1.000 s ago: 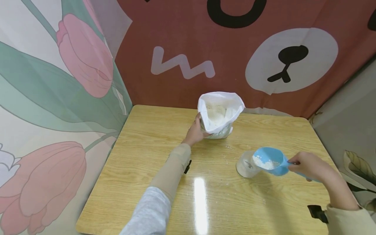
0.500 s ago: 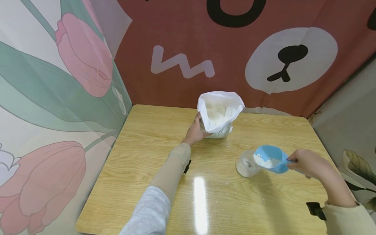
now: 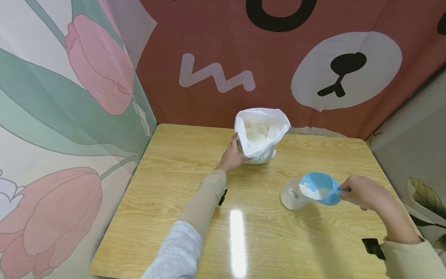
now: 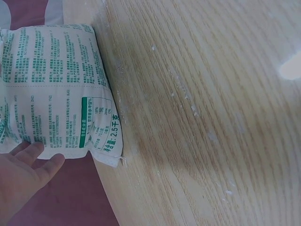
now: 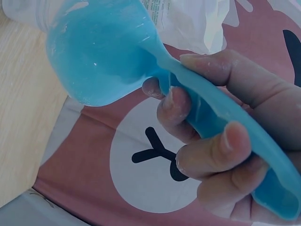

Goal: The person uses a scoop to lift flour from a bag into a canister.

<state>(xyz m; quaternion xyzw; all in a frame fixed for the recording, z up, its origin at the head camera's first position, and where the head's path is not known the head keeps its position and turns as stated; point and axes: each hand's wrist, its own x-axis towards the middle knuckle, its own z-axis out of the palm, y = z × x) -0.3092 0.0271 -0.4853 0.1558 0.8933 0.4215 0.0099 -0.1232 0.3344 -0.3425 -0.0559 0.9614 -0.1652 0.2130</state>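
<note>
A white flour bag [image 3: 262, 150] with green print stands open-topped near the table's back edge, pale powder inside. My left hand [image 3: 231, 157] holds its left side; in the left wrist view, fingertips [image 4: 34, 149] lie against the printed face. My right hand [image 3: 364, 192] grips the handle of a light-blue scoop [image 3: 331, 198], which carries a mound of white flour [image 3: 311, 192]. The scoop's lip overlaps the right rim of a translucent cup [image 3: 290, 197] in the head view. Fingers and thumb wrap the handle in the right wrist view. The cup's contents are partly hidden.
Specks of flour [image 4: 193, 109] dot the wooden table [image 3: 167, 174] between bag and cup. A brown curtain [image 3: 216, 35] with a cartoon face hangs behind the back edge. A tulip-patterned curtain [image 3: 52, 128] borders the left side.
My right hand and the scoop have shifted slightly up and to the left in the head view, with the flour still in the scoop. My left hand and the bag look unchanged.
</note>
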